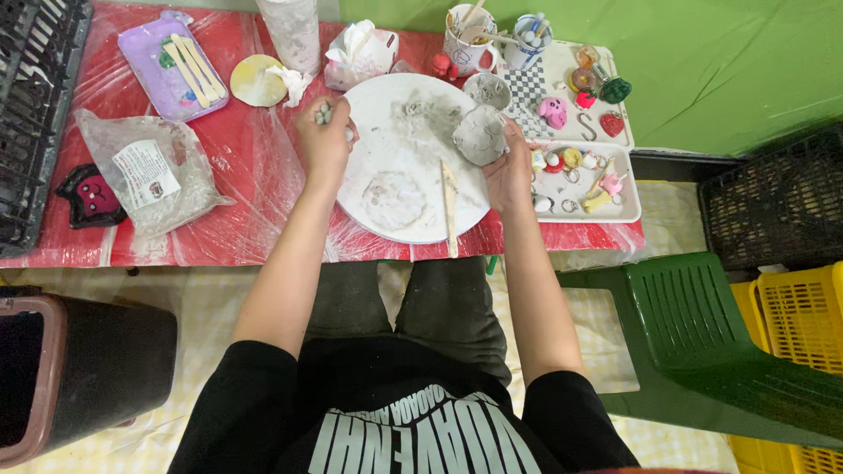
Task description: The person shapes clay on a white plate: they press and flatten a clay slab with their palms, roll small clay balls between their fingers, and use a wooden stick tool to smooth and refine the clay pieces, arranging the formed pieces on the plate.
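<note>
The right hand (509, 171) cups a grey clay lump (479, 134) at the right edge of the round white board (395, 132). The grip is wrapped around the lump's lower right side, fingers curled under it, thumb against its flank. The lump is roughly round, with no clear long axis; its bulk sits up and left of the palm, over the board.

The left hand (325, 140) is closed into a loose fist at the board's left edge, pinching a small grey clay piece (324, 113) that shows between the fingertips at the top of the fist.

A wooden stick (449, 206) lies on the board, long axis running near to far, its near end overhanging the rim, just left of the right wrist.

The board rests on a red desk (255, 167) covered in clear film. A white tray (615, 206) of small coloured figures sits just right of the right hand.
</note>
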The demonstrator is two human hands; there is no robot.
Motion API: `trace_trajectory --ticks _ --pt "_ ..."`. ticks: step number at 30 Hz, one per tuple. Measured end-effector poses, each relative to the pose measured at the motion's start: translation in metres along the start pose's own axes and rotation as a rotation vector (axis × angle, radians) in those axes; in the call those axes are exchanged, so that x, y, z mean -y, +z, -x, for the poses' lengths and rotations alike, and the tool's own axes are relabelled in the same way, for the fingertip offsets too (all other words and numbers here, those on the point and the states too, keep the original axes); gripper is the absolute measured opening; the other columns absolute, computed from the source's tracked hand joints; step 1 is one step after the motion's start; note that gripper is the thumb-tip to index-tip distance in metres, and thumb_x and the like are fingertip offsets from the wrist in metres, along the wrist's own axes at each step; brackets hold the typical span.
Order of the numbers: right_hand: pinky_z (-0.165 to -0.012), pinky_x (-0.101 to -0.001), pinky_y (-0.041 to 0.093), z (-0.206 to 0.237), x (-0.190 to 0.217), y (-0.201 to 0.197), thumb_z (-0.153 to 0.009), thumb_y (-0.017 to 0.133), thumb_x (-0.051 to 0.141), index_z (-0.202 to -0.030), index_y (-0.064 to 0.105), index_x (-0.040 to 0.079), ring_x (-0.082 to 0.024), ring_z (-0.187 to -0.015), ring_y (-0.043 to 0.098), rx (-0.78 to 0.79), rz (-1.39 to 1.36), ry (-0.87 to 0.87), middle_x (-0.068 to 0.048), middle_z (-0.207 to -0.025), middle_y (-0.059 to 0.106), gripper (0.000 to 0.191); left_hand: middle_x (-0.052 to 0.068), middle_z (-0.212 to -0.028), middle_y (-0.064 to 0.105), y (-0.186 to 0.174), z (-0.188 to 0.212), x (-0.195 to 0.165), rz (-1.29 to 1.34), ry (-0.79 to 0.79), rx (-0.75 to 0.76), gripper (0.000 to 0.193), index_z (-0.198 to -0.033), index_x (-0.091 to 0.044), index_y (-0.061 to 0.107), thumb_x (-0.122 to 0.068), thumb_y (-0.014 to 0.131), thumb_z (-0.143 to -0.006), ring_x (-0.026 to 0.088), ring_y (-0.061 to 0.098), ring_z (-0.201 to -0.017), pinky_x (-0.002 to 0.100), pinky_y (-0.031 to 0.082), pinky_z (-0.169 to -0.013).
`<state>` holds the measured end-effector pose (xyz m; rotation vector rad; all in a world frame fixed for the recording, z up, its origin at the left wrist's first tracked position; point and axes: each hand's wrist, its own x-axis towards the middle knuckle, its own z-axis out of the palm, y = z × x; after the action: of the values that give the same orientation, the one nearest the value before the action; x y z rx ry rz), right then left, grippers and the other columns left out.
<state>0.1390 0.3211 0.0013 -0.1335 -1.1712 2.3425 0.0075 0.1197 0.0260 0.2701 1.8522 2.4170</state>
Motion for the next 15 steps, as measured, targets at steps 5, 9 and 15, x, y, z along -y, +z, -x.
trace_trajectory --ticks 5,9,15 --pt "-0.112 -0.0412 0.051 0.001 0.001 0.001 -0.106 0.053 0.028 -0.141 0.054 0.005 -0.021 -0.128 0.063 0.004 0.024 0.004 -0.009 -0.138 0.063 0.042 0.011 -0.066 0.063 0.006 0.002 0.002 -0.466 0.4 0.024 0.028 -0.081 -0.003 0.062 -0.022 0.073 -0.097 0.022 0.064 -0.057 0.036 0.046 -0.053" --pt "-0.112 -0.0409 0.051 0.002 0.0 -0.002 -0.107 0.053 0.028 -0.141 0.054 0.004 -0.02 -0.128 0.063 0.013 0.012 0.005 -0.009 -0.138 0.064 0.041 0.019 -0.089 0.068 0.006 0.0 -0.003 -0.856 0.526 0.142 0.044 -0.095 0.0 0.061 -0.04 0.079 -0.097 0.039 0.065 -0.084 0.052 0.049 -0.069" --pt "-0.111 -0.0445 0.053 0.0 0.0 -0.009 -0.109 0.051 0.034 -0.139 0.054 0.005 -0.024 -0.127 0.065 -0.021 -0.113 0.06 -0.01 -0.137 0.065 0.042 0.016 -0.127 0.066 0.003 0.006 0.008 -1.043 0.894 0.207 0.022 -0.114 -0.014 0.067 -0.032 0.068 -0.101 0.037 0.056 -0.129 0.056 0.021 -0.118"
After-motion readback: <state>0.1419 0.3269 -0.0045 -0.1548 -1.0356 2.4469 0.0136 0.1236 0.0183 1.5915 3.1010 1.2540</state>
